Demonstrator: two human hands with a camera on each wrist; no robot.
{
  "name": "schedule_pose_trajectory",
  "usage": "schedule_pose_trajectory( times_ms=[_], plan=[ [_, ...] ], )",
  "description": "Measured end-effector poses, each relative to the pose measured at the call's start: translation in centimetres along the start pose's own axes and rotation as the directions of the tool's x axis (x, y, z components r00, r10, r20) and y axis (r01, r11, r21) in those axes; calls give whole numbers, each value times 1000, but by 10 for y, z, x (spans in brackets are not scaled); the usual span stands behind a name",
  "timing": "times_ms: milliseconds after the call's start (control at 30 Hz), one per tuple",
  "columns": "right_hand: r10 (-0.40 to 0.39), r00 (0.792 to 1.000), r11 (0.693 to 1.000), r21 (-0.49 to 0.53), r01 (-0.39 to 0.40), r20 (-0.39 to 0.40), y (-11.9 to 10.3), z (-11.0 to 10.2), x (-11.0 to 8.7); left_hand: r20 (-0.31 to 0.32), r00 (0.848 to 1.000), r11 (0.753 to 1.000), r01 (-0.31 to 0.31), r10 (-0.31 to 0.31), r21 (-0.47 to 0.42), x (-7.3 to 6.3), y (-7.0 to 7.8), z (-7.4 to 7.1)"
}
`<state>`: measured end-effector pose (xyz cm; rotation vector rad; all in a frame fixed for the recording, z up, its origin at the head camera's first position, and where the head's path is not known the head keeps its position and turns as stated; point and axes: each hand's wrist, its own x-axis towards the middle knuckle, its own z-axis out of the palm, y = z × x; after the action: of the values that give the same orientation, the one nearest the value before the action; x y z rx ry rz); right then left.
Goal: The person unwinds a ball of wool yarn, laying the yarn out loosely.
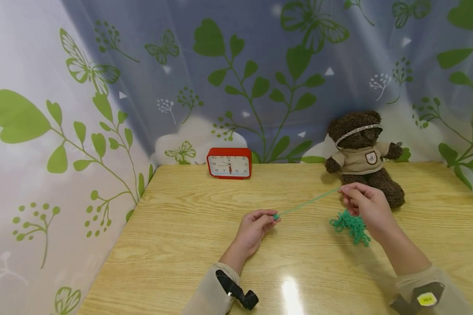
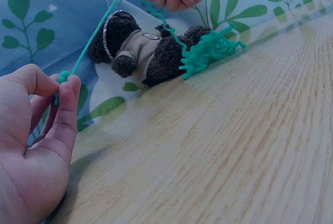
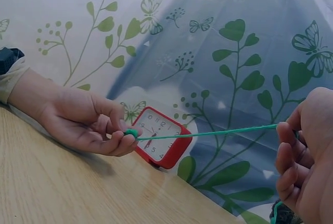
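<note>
My left hand (image 1: pixel 253 232) pinches a small green knotted bit of yarn (image 1: pixel 276 217) between thumb and fingertips. From it a taut strand of green yarn (image 1: pixel 309 202) slants up to my right hand (image 1: pixel 368 210), which pinches it between thumb and forefinger. In the left wrist view the strand runs on below the right hand to a loose, crinkled heap of green yarn (image 2: pixel 210 51). That heap lies on the table under the right hand, partly hidden by it in the head view.
A red alarm clock (image 1: pixel 229 163) stands at the back of the wooden table (image 1: pixel 173 245). A brown teddy bear (image 1: pixel 358 148) in a beige shirt sits at the back right, behind the right hand. A curtain (image 1: pixel 205 100) with leaves and butterflies hangs behind the table.
</note>
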<state>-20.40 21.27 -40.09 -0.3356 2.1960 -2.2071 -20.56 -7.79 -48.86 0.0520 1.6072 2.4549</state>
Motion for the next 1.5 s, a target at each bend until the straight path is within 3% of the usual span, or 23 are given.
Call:
schedule_pose_trajectory(
  times_ms=[533, 1033, 1500],
  plan=[
    [5, 999, 1000, -18, -6, -44, -2, -12, 2, 3, 999, 999, 33, -33, -17, -2, 1, 1],
    [-31, 995, 996, 85, 39, -93, -6, -25, 3, 28, 1000, 999, 6, -5, -46, -1, 1, 0],
    [53, 973, 982, 187, -10, -224, -15, -46, 3, 24, 1000, 999, 16, -15, -42, 0, 1, -1]
  ],
)
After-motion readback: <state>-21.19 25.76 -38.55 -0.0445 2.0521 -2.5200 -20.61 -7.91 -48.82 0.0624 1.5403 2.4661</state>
